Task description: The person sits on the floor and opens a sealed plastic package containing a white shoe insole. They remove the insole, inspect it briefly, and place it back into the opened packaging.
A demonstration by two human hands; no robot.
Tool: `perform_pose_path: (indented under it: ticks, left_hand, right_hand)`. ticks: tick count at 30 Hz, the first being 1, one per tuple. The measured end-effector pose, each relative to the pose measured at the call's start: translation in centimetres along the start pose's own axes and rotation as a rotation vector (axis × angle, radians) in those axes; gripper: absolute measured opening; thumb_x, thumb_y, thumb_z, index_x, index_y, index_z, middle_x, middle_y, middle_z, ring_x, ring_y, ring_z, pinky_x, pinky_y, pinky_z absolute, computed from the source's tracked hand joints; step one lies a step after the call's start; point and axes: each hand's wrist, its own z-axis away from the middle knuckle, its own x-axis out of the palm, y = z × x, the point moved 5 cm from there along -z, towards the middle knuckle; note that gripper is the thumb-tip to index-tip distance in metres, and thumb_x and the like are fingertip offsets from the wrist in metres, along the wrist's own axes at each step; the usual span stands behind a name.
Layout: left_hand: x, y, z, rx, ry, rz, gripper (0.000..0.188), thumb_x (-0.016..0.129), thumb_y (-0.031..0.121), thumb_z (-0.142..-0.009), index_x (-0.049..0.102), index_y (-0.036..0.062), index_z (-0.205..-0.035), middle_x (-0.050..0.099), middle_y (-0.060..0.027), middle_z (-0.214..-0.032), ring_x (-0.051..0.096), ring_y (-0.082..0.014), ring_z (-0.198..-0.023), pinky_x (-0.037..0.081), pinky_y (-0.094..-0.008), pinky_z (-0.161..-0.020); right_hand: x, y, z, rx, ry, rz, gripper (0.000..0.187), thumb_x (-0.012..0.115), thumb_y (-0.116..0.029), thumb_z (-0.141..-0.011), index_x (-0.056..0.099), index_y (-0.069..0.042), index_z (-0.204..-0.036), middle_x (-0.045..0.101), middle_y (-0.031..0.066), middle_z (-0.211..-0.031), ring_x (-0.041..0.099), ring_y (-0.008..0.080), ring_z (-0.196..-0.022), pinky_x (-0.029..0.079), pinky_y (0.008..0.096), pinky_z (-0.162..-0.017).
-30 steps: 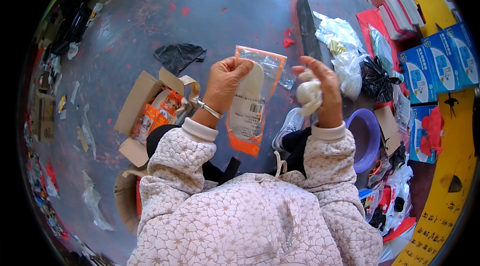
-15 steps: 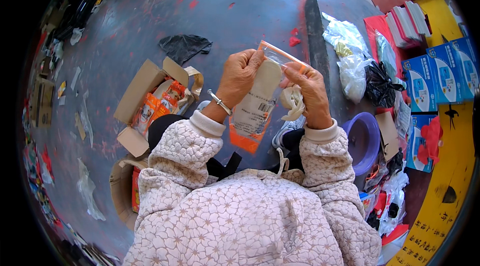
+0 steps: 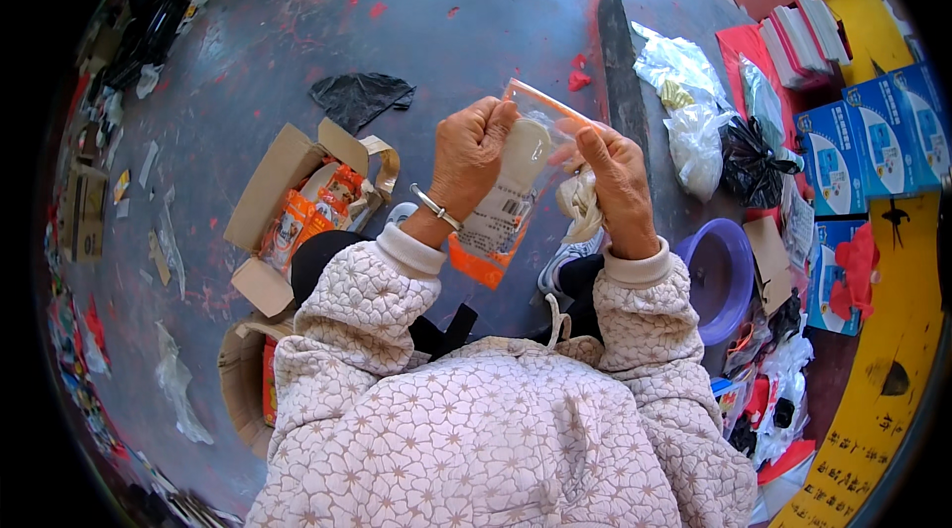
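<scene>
In front of my chest I hold a clear plastic bag (image 3: 480,262) with orange ends, tilted with its lower end toward the left. A pale, sole-shaped insole (image 3: 526,153) shows through the film. My left hand (image 3: 470,153) is closed on the bag's left edge, thumb on top; a silver bangle circles that wrist. My right hand (image 3: 621,189) pinches the upper right corner of the bag. Tucked under its fingers is a crumpled cream bundle (image 3: 578,201), whose material I cannot make out.
Left of my knees stand an open cardboard box (image 3: 266,193) with orange packets (image 3: 302,221) and a second carton (image 3: 243,379). A black plastic bag (image 3: 362,100) lies ahead on the floor. To the right are a purple basin (image 3: 742,280), white plastic bags (image 3: 684,72) and blue boxes (image 3: 838,161).
The plastic bag's lower end has risen and swung slightly left. Both hands keep their grip, the left shifting a little leftward.
</scene>
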Motion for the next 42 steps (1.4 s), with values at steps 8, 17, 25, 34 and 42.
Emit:
perform_pose_path:
  ticks: [8, 17, 25, 34, 42]
  left_hand:
    - [0.6, 0.7, 0.7, 0.057, -0.085, 0.016, 0.028, 0.051, 0.024, -0.092, 0.058, 0.0011, -0.077, 0.048, 0.0045, -0.062, 0.038, -0.0031, -0.058, 0.034, -0.0205, -0.049]
    - [1.5, 0.8, 0.5, -0.337, -0.331, 0.590, 0.026, 0.058, 0.027, -0.087, 0.062, 0.0016, -0.088, 0.061, -0.0003, -0.074, 0.054, -0.0045, -0.063, 0.043, -0.0192, -0.056]
    - [1.6, -0.5, 0.6, -0.246, -0.354, 0.531, 0.021, 0.060, 0.025, -0.086, 0.063, 0.0038, -0.083, 0.060, 0.0011, -0.072, 0.053, -0.0034, -0.063, 0.042, -0.0187, -0.057]
    - [2.3, -0.2, 0.5, -0.273, -0.468, 0.656, 0.047, 0.068, 0.023, -0.079, 0.051, -0.0023, -0.115, 0.062, -0.0095, -0.096, 0.058, -0.0109, -0.084, 0.046, -0.0229, -0.074]
    - [2.3, -2.0, 1.2, -0.352, -0.556, 0.528, 0.037, 0.070, 0.017, -0.076, 0.053, -0.0007, -0.104, 0.063, -0.0094, -0.093, 0.061, -0.0124, -0.080, 0.050, -0.0261, -0.073]
  right_hand:
    - [-0.3, 0.6, -0.2, -0.054, -0.018, 0.015, 0.009, 0.061, -0.008, -0.080, 0.062, -0.001, -0.074, 0.057, -0.0017, -0.063, 0.048, 0.0022, -0.051, 0.036, 0.0173, -0.045]
    - [-0.1, 0.3, 0.1, -0.001, -0.069, -0.016, 0.009, 0.060, -0.007, -0.080, 0.064, 0.001, -0.076, 0.059, -0.0002, -0.064, 0.050, 0.0023, -0.053, 0.038, 0.0177, -0.047]
    - [-0.1, 0.9, 0.2, -0.107, -0.071, 0.139, 0.012, 0.058, -0.006, -0.080, 0.062, 0.000, -0.071, 0.056, -0.0012, -0.061, 0.050, 0.0019, -0.055, 0.038, 0.0178, -0.048]
    - [-3.0, -0.7, -0.5, -0.072, 0.166, -0.132, 0.009, 0.062, -0.007, -0.081, 0.062, 0.002, -0.079, 0.058, 0.0016, -0.065, 0.051, 0.0053, -0.051, 0.040, 0.0187, -0.044]
    - [-1.9, -5.2, 0.8, -0.191, 0.056, -0.075, 0.037, 0.058, -0.028, -0.087, 0.056, 0.003, -0.107, 0.063, 0.0083, -0.080, 0.055, 0.0068, -0.052, 0.043, 0.0188, -0.042]
